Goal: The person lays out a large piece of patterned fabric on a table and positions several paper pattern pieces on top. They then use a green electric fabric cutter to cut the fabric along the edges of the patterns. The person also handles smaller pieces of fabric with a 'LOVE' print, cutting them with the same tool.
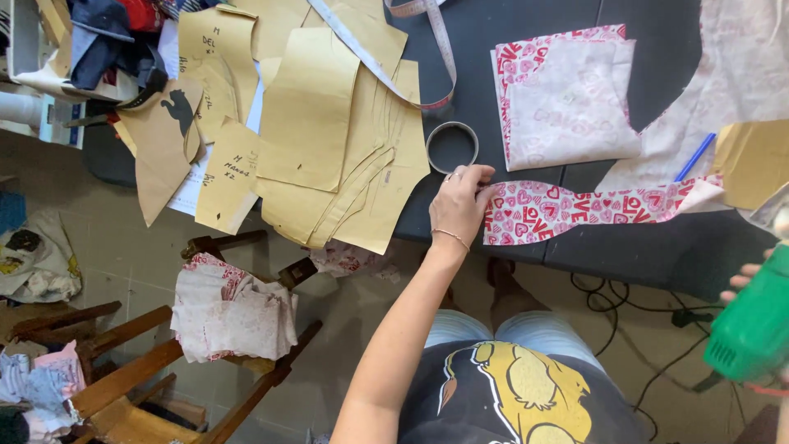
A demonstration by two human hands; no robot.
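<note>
Currently the left hand (459,204) pinches the left end of a curved heart-print fabric strip (575,210), pressing it flat at the near edge of the dark surface (526,90); the right hand (744,284), at the right border of view, is wrapped around a green tool (752,329) held off the surface. Cut pieces already lie behind the strip: a folded heart-print stack (567,99), with a tape ring (451,146) just beside the left hand. Paper patterns (329,123) sit piled at the left edge, so I'd judge cutting largely done and this strip in work.
</note>
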